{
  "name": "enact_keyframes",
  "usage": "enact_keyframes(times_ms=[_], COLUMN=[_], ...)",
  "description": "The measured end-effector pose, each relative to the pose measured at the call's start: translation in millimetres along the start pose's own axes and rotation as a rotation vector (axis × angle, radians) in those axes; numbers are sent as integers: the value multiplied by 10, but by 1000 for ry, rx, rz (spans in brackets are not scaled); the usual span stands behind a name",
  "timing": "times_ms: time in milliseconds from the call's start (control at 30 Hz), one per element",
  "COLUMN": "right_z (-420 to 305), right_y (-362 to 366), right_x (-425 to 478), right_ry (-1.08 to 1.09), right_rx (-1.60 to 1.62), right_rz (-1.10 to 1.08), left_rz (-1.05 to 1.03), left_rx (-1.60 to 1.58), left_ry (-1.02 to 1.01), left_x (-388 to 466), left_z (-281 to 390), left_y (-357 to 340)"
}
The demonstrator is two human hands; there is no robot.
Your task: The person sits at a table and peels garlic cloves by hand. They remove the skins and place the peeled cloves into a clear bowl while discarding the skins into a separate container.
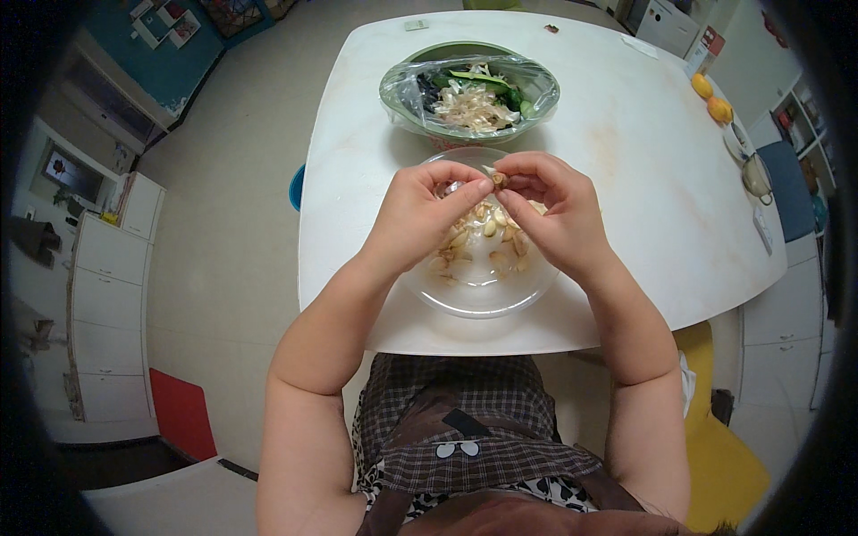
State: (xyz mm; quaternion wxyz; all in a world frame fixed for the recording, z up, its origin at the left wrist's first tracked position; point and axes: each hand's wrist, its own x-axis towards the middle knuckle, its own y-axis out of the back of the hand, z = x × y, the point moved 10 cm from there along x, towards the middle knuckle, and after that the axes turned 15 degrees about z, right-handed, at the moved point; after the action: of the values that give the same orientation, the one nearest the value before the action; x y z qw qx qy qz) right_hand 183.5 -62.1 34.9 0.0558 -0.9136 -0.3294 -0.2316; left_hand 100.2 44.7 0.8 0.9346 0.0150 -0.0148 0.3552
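Between the fingertips of both hands is a garlic clove [498, 179], its brownish root end showing. My left hand [429, 211] pinches it from the left with thumb and forefinger. From the other side my right hand [560, 208] grips it, fingers curled. Both hands are over a clear shallow bowl [479, 305], which holds several garlic cloves [490, 228], some pale and peeled, others in tan skins. Just beyond stands a green basin [469, 48] lined with a clear plastic bag [405, 84]. Garlic skins [476, 107] and dark green vegetable peelings [479, 79] lie inside it.
The white table [643, 201] ends close to my apron [462, 409]. Along its right side are two yellow-orange fruits [720, 109], a small pot [757, 177] and a white remote control [763, 230]. A yellow chair [710, 442] stands at the lower right.
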Motion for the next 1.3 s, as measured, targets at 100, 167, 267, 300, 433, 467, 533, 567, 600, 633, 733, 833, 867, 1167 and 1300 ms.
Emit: enact_keyframes(times_ms=[100, 167, 267, 300, 433, 467, 533, 567, 600, 633, 733, 833, 867, 1167, 1300], right_z=[-106, -135, -247, -276, -384, -407, -423, -429, -442, -456, -193, 138, 172, 248, 199], right_y=[-8, -22, -28, -33, -82, -105, -124, -134, -137, -141, -79, -79, -79, 81, -5], right_x=[-6, -4, -16, -29, -89, -107, -129, -138, -143, -146, -60, -23, -18, 52, -1], right_ry=[106, 140, 343, 387, 528, 554, 560, 563, 561, 558, 233, -187, -253, -326, -277], right_rx=[-87, -124, -255, -273, -344, -362, -372, -376, -363, -350, -114, 161, 189, 291, 146], right_rz=[2, -2, -7, -2, -9, -17, -24, -28, -32, -35, -28, -67, -77, 62, -26], left_rz=[9, 17, 19, 20, 32, 38, 62, 74, 76, 79, 85, 63, 51, 109, 125], left_rx=[-11, 3, 12, 12, 21, 25, 73, 98, 93, 89, 30, -9, -15, -106, -163], left_ry=[10, 5, -7, -14, -13, -6, -35, -49, -55, -60, -73, -36, -16, 10, -40], left_x=[7, 14, 10, 10, -8, -19, -33, -36, -35, -30, -11, -8, -8, 20, 34], left_z=[-10, -21, -4, -3, -2, 0, 35, 47, 47, 38, 44, 42, 33, 65, 67], left_y=[16, 34, 30, 27, 35, 42, 57, 66, 65, 65, 53, 39, 33, 169, 163])
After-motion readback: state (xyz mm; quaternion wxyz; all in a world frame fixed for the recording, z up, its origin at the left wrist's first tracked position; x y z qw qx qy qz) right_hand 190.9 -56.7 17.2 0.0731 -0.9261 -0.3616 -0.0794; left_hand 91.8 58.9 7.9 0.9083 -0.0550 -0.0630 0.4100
